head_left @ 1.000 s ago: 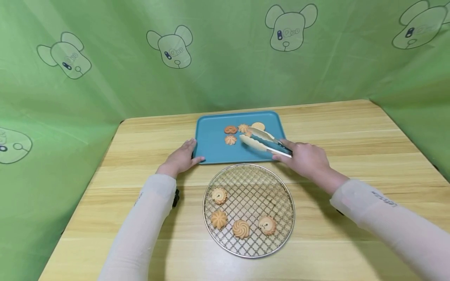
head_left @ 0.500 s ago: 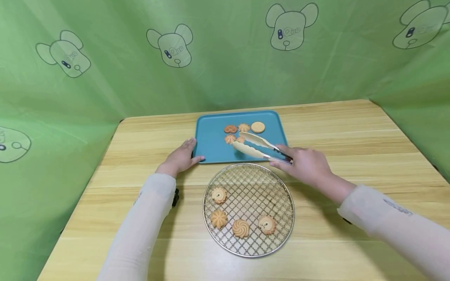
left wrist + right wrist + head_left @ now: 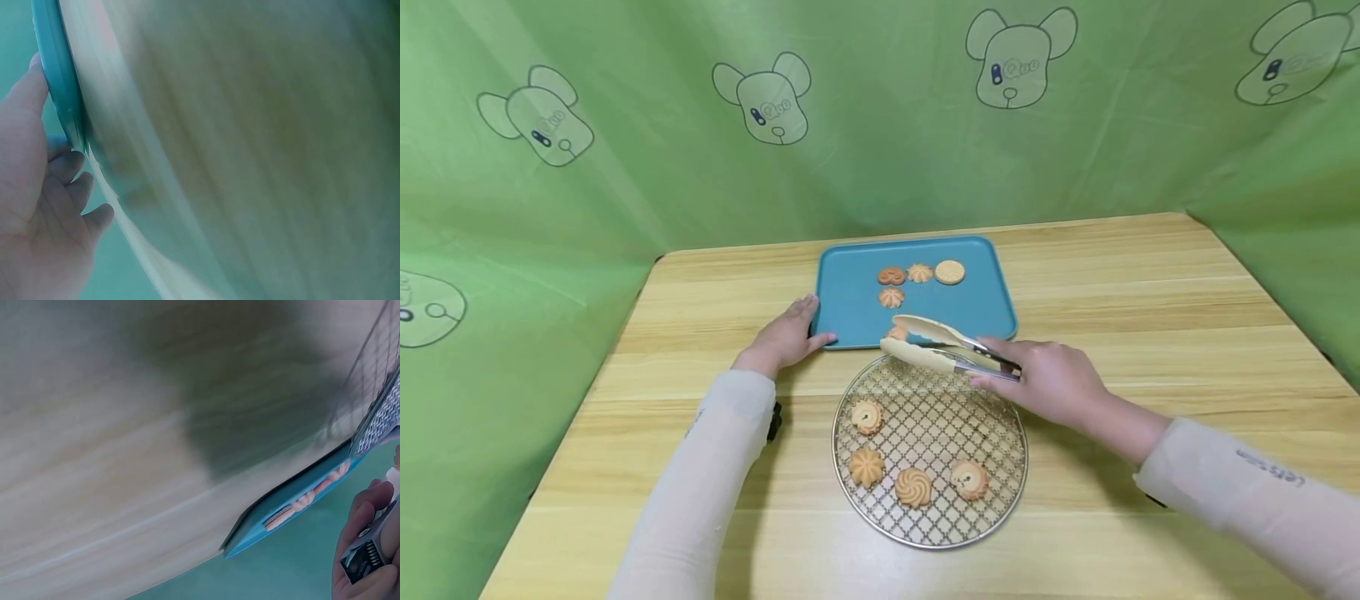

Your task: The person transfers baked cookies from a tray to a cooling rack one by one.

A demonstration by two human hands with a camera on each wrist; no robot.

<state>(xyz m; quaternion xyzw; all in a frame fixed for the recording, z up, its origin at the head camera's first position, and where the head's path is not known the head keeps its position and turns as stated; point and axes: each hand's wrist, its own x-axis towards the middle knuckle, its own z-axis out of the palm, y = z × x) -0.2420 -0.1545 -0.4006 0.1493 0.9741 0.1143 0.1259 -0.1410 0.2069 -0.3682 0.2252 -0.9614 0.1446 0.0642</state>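
Note:
My right hand grips kitchen tongs by the handles. Between the cream tips of the tongs is a small cookie, partly hidden, over the front edge of the blue tray. My left hand holds the tray's front left corner, thumb at the front edge and fingers along the left side. On the tray lie a pretzel-shaped cookie, a star-shaped cookie, a round flat cookie and a fluted cookie. In the right wrist view, fingers wrap the tongs' handle.
A round wire rack lies in front of the tray. Along its left and front sides sit several cookies, among them a swirl cookie. Both stand on a wooden table, with green curtains behind and at the sides.
My right hand has brought the tongs left and toward me, from the tray's middle to its front edge. A cookie has come along in the tips. My left hand has stayed put.

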